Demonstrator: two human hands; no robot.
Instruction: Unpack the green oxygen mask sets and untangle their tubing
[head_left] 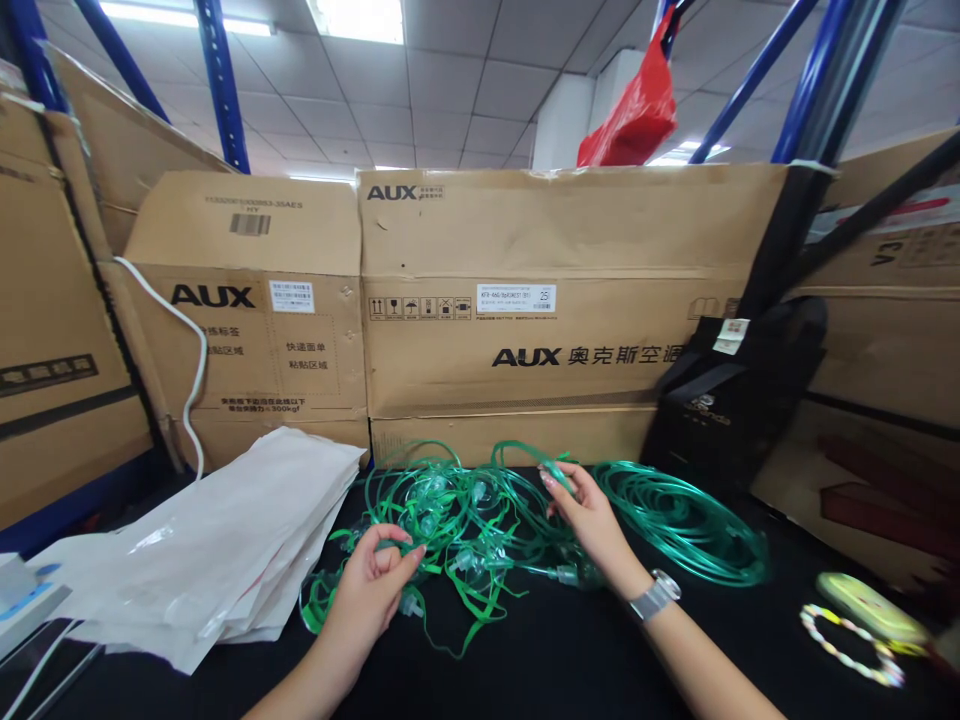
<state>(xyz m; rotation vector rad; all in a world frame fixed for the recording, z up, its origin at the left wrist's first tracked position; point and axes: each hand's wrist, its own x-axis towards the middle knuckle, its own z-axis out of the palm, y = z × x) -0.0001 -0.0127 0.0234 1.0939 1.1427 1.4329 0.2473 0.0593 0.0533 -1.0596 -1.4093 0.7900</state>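
A tangle of clear oxygen masks (pixel 480 560) with green straps and thin green tubing lies on the black tabletop before me. My right hand (pixel 581 510) is closed at the back right of this heap, pinching a raised loop of green tubing (pixel 517 447) between thumb and fingers. At the heap's front left, my left hand (pixel 375 575) has its thumb and index finger drawn together. A green strand shows between those fingers; whether it is strap or tube I cannot tell. Right of my right hand lies a loose coil of green tubing (pixel 682 520).
White plastic bags (pixel 225 540) are stacked on the left. Cardboard boxes (pixel 570 240) wall off the back. A black bag (pixel 727 400) stands at the back right. A beaded bracelet (pixel 847 645) and a yellow-green case (pixel 870 605) lie at the front right.
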